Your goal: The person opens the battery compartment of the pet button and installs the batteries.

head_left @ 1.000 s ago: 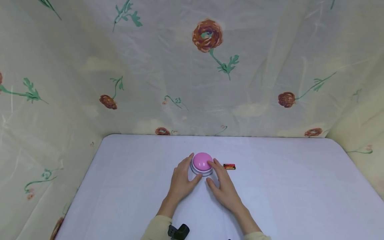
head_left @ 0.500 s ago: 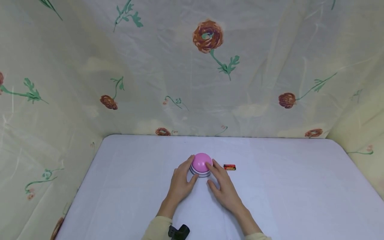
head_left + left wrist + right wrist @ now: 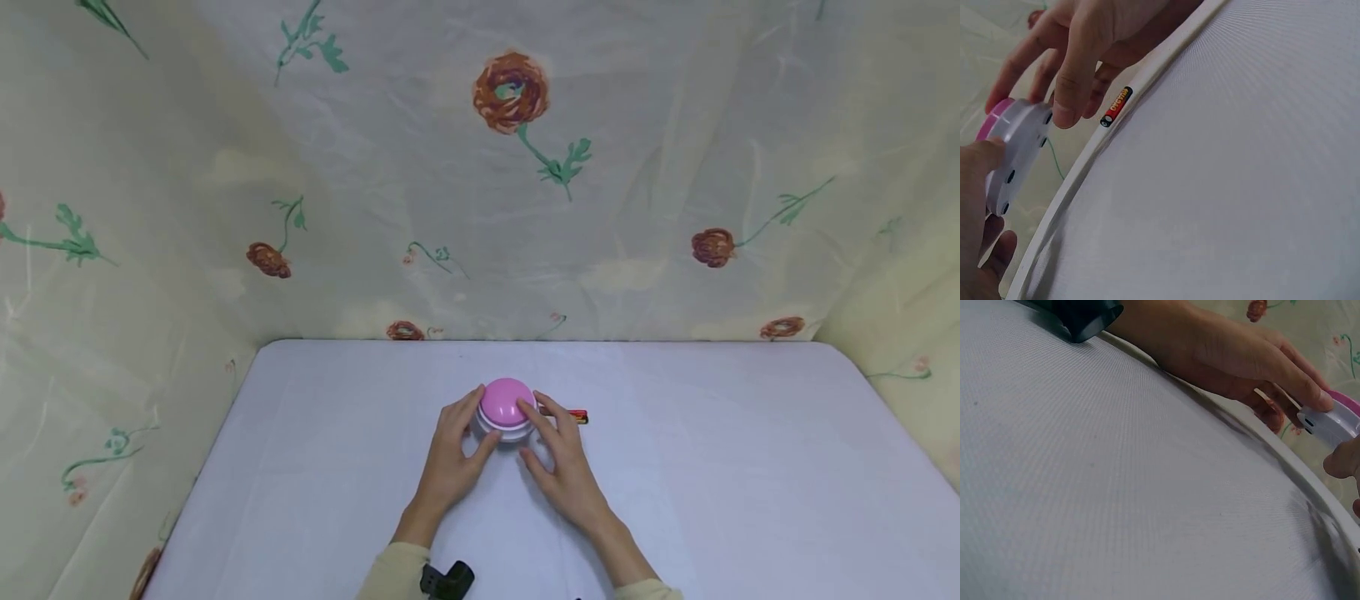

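A round push button with a pink dome and a white base (image 3: 507, 410) is between the two hands in the head view. My left hand (image 3: 448, 462) grips it, thumb at the near side of the base and fingers around the left side. In the left wrist view, that thumb presses the side of the white base (image 3: 1019, 156), which shows small dark spots on its underside. My right hand (image 3: 564, 479) touches the pink dome with its index fingertip. Its other fingers reach along the button's right side, and its thumb stands apart from the base.
Red and black batteries (image 3: 579, 416) lie just right of the button, partly hidden by the right fingers. A white cloth covers the table (image 3: 720, 467). A flowered curtain (image 3: 615, 275) hangs behind and at both sides. A black device (image 3: 447, 580) is on the left wrist.
The button has shifted slightly and more of its white base shows. The right hand's fingers have moved outward, now overlapping the batteries. The left hand keeps its grip.
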Motion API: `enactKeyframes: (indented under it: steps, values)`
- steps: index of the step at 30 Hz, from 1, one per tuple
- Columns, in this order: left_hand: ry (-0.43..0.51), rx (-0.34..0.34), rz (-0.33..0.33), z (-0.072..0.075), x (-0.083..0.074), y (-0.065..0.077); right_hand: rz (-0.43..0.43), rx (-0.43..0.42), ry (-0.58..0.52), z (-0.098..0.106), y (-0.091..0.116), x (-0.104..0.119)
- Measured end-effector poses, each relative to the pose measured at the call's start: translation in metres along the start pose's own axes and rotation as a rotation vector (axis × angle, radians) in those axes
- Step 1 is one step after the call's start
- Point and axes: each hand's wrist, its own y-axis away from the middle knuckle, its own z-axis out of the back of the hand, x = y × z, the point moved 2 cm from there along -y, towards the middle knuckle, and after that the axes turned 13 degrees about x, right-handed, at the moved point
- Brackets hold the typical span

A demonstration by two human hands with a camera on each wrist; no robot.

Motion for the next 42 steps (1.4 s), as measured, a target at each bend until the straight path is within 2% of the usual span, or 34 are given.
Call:
enactKeyframes:
  steps: [8, 14, 22, 27, 33, 39, 42]
  values:
    - [0.033, -0.022, -0.067, 0.001, -0.002, -0.001, -0.01, -0.02, 0.003, 0.001, 0.0, 0.0]
    - [0.044, 0.014, -0.053, 0.0, -0.005, 0.0, 0.014, -0.049, 0.012, 0.003, 0.0, 0.0]
    - [0.044, 0.067, -0.036, 0.002, -0.007, 0.001, -0.004, -0.084, 0.004, 0.003, 0.0, -0.001]
    - [0.047, 0.093, -0.031, 0.005, -0.003, 0.002, -0.01, -0.076, 0.0, 0.003, -0.001, -0.001]
    - [0.074, 0.107, -0.09, 0.007, 0.002, 0.002, -0.036, -0.042, 0.028, 0.005, 0.001, 0.0]
    - [0.083, 0.121, -0.116, 0.006, 0.004, 0.002, -0.006, -0.08, 0.05, 0.006, 0.002, 0.0]
    - [0.054, 0.094, -0.147, 0.006, 0.003, 0.002, 0.007, -0.083, 0.024, 0.006, 0.003, 0.0]
